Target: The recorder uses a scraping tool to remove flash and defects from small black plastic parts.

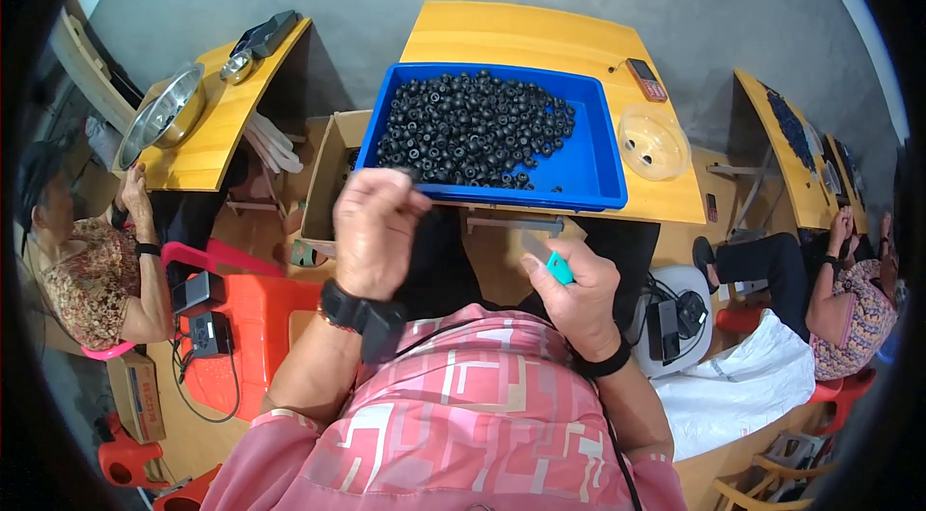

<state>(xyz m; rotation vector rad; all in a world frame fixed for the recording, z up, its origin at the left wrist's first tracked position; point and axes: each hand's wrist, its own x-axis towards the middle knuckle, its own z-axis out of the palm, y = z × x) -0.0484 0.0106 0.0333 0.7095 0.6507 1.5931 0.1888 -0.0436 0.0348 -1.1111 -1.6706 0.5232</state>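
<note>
A blue plastic tray (614, 159) lies on the yellow table, filled with many small, round, black ring-like parts (463, 130). My left hand (371, 236) hovers over the tray's near left corner, fingers pinched together and slightly blurred. Whatever sits between those fingertips, if anything, is too small to make out. In my right hand (584, 294), held in front of my body below the table edge, is a small knife with a teal handle (559, 268). Its short blade (533, 246) points up and to the left, apart from the tray.
Right of the tray stands a clear round bowl (656, 140) with a few black pieces, near a mobile phone (646, 80). A cardboard box (333, 174) is left of the table. Co-workers sit at tables left and right. A red stool (246, 347) holds black devices.
</note>
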